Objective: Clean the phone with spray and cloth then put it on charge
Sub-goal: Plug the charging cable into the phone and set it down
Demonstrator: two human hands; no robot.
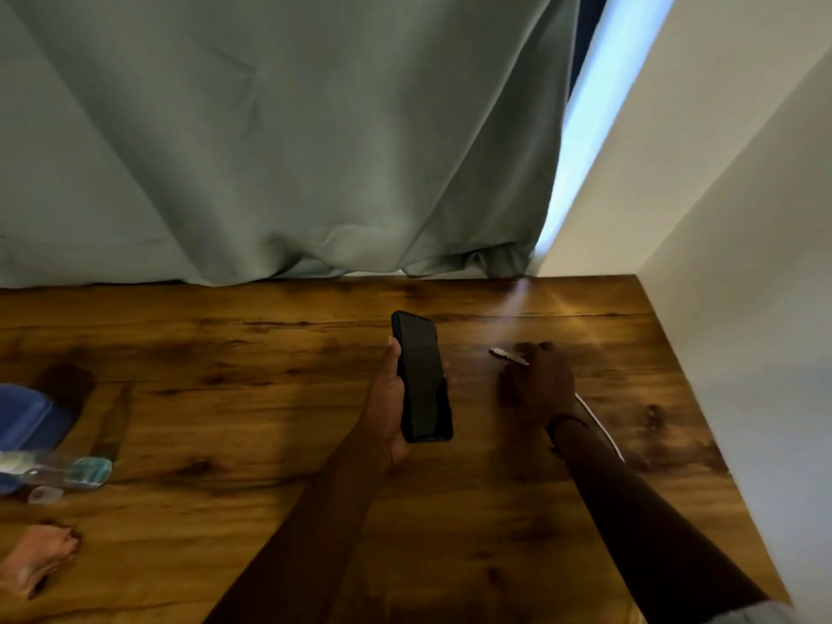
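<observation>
A black phone point(421, 376) with a dark screen is held upright over the wooden table point(225, 376), my left hand point(389, 398) wrapped around its lower left side. To its right, my right hand point(542, 382) grips a white charging cable; the plug end point(506, 355) sticks out leftward toward the phone, a short gap apart. The cord point(601, 425) trails back behind my right wrist. A clear spray bottle point(67, 472) lies on its side at the far left. A blue cloth point(27, 421) sits just behind it.
A grey-green curtain point(279, 150) hangs along the table's back edge. A white wall point(743, 263) bounds the table on the right. Someone else's hand point(38, 558) rests at the lower left edge of the table.
</observation>
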